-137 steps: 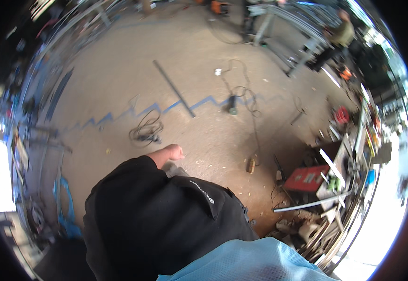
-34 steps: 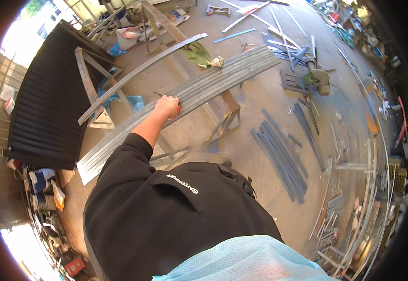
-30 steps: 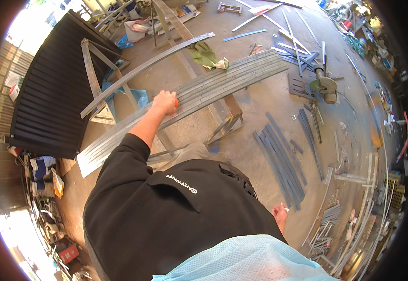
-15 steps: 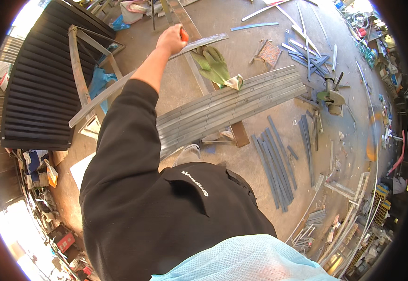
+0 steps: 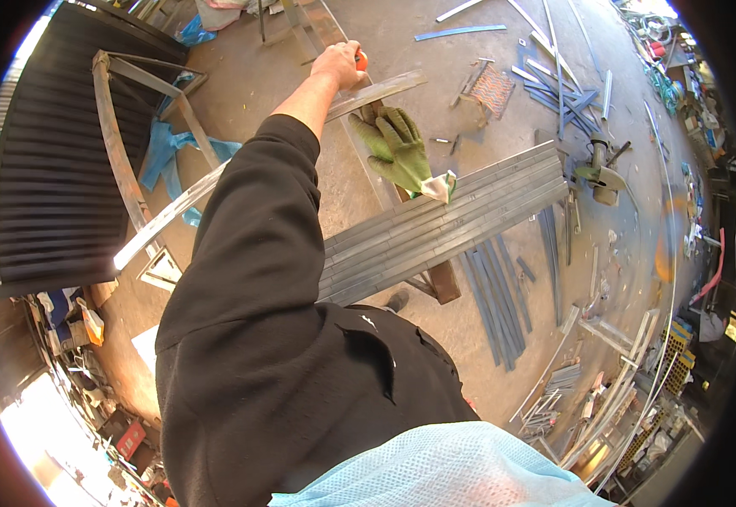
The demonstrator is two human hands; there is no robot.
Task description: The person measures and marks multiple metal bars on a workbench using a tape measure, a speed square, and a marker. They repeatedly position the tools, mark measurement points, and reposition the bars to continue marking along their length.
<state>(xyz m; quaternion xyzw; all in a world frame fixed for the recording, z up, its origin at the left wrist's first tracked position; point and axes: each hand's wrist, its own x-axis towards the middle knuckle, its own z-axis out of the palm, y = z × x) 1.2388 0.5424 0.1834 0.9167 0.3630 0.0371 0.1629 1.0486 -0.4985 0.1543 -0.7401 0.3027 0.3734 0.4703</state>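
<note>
My left hand is bare and reaches far forward, with its fingers closed around a small orange rounded thing that is mostly hidden in the grip. It is just beyond a long, light metal bar, which slants from the lower left and passes behind my sleeve. A green work glove with a white cuff lies beside the bar's right end, its cuff on a row of grey metal bars laid side by side. My right hand is out of view.
A brown metal support runs under the row. To the left are a black ribbed panel and a rusty metal frame. An angle grinder, cut bars and an orange mesh piece are at right.
My view has shifted a little, so the bars and glove appear lower and farther right. My left hand has moved right, still gripping the orange thing.
</note>
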